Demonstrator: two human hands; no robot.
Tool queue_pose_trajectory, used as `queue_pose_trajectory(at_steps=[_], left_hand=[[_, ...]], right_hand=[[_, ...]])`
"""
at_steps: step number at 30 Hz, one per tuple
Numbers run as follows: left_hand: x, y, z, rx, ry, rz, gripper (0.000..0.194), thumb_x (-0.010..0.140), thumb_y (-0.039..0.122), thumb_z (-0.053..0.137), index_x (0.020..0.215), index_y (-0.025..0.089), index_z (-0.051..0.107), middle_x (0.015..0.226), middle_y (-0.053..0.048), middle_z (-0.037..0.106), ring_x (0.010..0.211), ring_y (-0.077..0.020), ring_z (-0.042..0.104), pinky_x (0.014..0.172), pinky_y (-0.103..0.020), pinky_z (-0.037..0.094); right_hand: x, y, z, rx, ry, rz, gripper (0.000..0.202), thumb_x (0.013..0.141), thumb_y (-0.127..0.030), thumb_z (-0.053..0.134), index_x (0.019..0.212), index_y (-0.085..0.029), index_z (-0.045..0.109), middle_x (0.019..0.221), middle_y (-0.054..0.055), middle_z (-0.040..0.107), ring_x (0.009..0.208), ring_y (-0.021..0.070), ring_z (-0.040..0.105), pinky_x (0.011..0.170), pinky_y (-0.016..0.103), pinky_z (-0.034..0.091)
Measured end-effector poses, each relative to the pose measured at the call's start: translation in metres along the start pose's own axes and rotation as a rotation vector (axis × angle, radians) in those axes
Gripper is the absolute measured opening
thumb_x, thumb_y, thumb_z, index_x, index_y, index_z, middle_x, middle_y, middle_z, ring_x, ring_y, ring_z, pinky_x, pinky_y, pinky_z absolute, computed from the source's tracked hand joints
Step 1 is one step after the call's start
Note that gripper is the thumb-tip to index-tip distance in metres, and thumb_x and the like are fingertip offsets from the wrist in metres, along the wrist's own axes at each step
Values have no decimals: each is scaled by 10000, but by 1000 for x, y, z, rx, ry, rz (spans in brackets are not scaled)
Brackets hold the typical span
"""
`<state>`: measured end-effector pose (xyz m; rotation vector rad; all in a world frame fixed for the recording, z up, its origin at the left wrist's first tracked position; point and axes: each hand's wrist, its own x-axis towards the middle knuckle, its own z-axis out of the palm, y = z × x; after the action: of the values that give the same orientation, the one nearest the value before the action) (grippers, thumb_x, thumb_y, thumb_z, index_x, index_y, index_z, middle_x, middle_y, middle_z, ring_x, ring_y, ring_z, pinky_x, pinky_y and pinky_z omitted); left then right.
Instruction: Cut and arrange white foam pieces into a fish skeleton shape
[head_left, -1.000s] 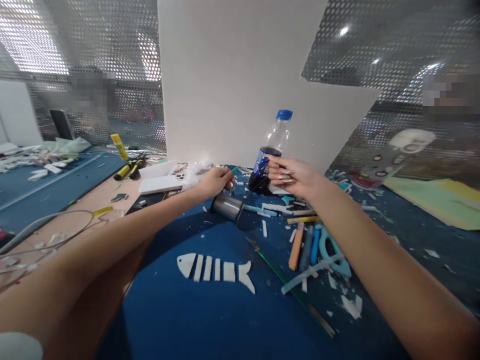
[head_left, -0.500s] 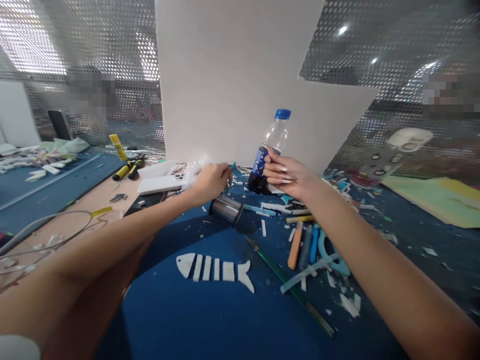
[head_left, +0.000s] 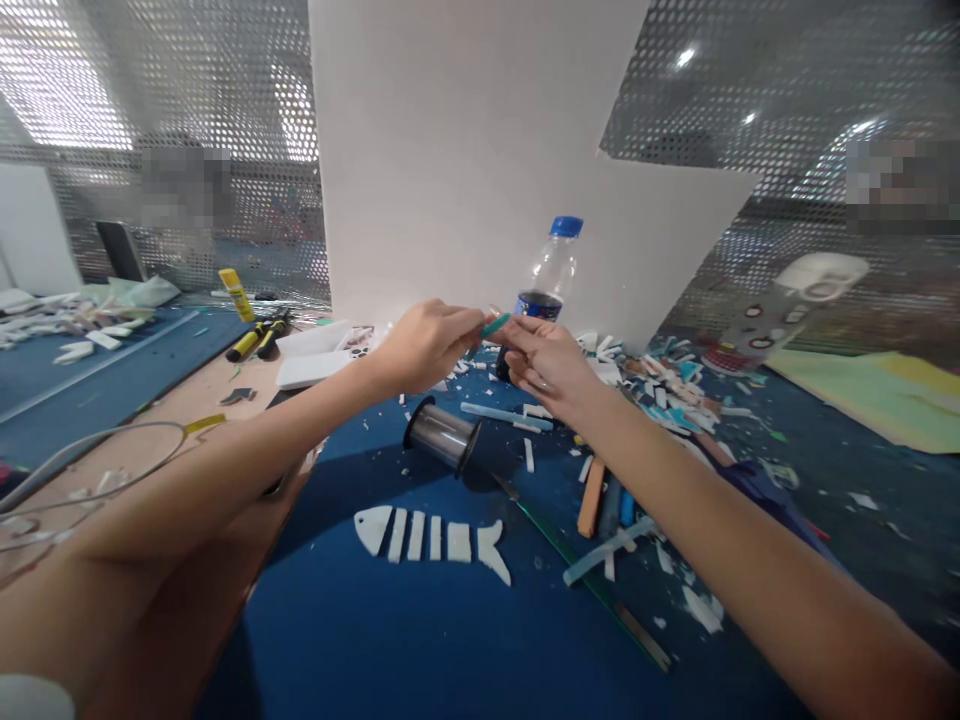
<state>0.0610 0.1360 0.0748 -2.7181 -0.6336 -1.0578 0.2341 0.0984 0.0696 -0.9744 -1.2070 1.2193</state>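
Observation:
My left hand [head_left: 431,343] and my right hand [head_left: 551,362] meet above the back of the blue mat [head_left: 360,640]. Between their pinched fingertips is a small teal piece [head_left: 496,325], held by both. Just below lies a spool of clear thread [head_left: 442,436] on its side. White fish-shaped pieces [head_left: 460,541], a head, several strips and a tail, lie in a row on the mat. A green craft knife [head_left: 555,540] rests to their right. Behind my right hand stands a bottle with a blue cap [head_left: 555,265], partly hidden.
Orange stick [head_left: 591,498], pale blue strip [head_left: 609,552] and many white scraps [head_left: 664,385] lie at the right. Yellow glue stick [head_left: 235,295], black-and-yellow tool [head_left: 246,343] and looped cable [head_left: 90,435] are at the left. A white board [head_left: 465,150] stands behind.
My left hand has moved right and slightly up, and my right hand has moved left and down to meet it at the teal piece. The spool has shifted slightly left.

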Motion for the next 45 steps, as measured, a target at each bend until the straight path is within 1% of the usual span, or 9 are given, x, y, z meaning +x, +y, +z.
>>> queue_pose_trajectory(at_steps=[7,16,20,23,27,32,35,39,45], left_hand=[[-1,-5,4,55,184,-210,275,950,212,376,709,176,505,599,-24,550,514,-119,435,527,-281,299],[2,-5,5,-8,141,-408,265,907,184,438,652,178,509,548,0,498,499,-109,373,541,-289,245],[4,-4,2,-95,117,-497,278,913,189,434,643,178,496,532,13,471,502,-109,381,549,-283,268],[5,-4,0,-187,68,-546,270,943,209,391,693,179,488,557,11,487,521,-113,422,564,-280,305],[6,-6,0,-302,-11,-613,216,973,295,347,829,178,458,683,-24,555,605,-136,502,597,-288,357],[7,-1,7,-470,-110,-642,185,927,341,463,847,175,456,788,-54,584,717,-152,540,615,-277,394],[6,4,17,-585,-106,-639,200,914,352,505,954,173,425,842,-57,602,725,-141,540,611,-268,405],[7,8,23,-738,-74,-645,254,914,299,528,1047,175,350,834,-39,596,712,-119,546,611,-253,413],[8,8,11,-943,-115,-666,157,914,192,507,1038,167,415,802,-35,598,682,-100,538,582,-221,407]], right_hand=[[1,10,7,-108,-200,29,309,900,-374,588,708,-140,651,495,-10,615,254,30,312,270,189,281],[-5,4,12,-113,-324,42,420,863,-531,578,676,-161,647,388,-64,459,245,24,244,276,202,188],[-5,5,11,-103,-333,43,379,786,-529,673,677,-167,638,359,-91,409,245,25,244,289,192,204],[-4,7,8,-93,-320,33,331,755,-485,723,699,-168,643,364,-94,423,251,27,265,295,189,225],[0,6,4,-64,-247,-5,331,802,-476,683,697,-169,619,358,-93,425,258,25,240,298,185,212],[3,6,2,-43,-168,-20,350,801,-491,679,693,-177,571,356,-83,442,277,35,267,319,182,219],[3,7,2,-20,-120,-9,315,816,-432,680,679,-185,540,395,-68,482,302,46,329,343,189,255],[3,6,5,21,-68,18,241,851,-302,641,673,-187,525,450,-55,516,338,53,382,379,193,304],[3,3,6,67,-23,30,209,883,-249,580,685,-189,554,466,-47,499,358,67,386,379,209,321]])
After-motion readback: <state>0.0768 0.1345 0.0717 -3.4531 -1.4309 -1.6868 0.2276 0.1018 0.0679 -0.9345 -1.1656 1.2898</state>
